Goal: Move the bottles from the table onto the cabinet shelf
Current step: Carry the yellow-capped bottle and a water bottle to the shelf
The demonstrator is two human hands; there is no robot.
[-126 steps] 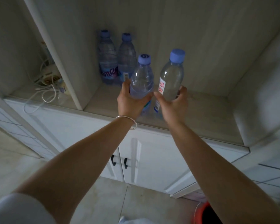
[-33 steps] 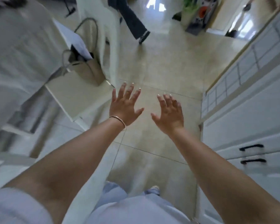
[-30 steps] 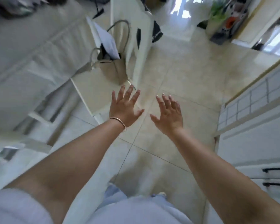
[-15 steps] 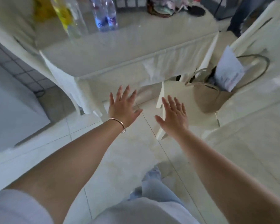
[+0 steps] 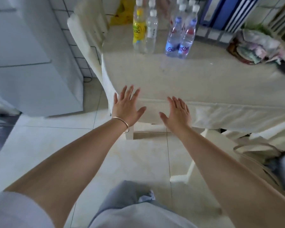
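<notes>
Cloth-covered desk (image 5: 204,83) over pale floor tiles, bottles waiting at its far side.

Both hands hover at the near edge of the desk, empty, fingers spread wide and straight: left hand (image 5: 127,106) with a bangle (image 5: 122,123) at the wrist, right hand (image 5: 178,112) beside it. Well ahead, upright with long axes vertical, stand a yellow-labelled bottle (image 5: 139,28) touching a clear bottle (image 5: 151,30), and to their right a cluster of blue-labelled bottles (image 5: 181,33). The yellow and clear pair lies straight ahead of the left hand; the blue cluster lines up with the right, so each hand likely reaches forward across the desk.
</notes>
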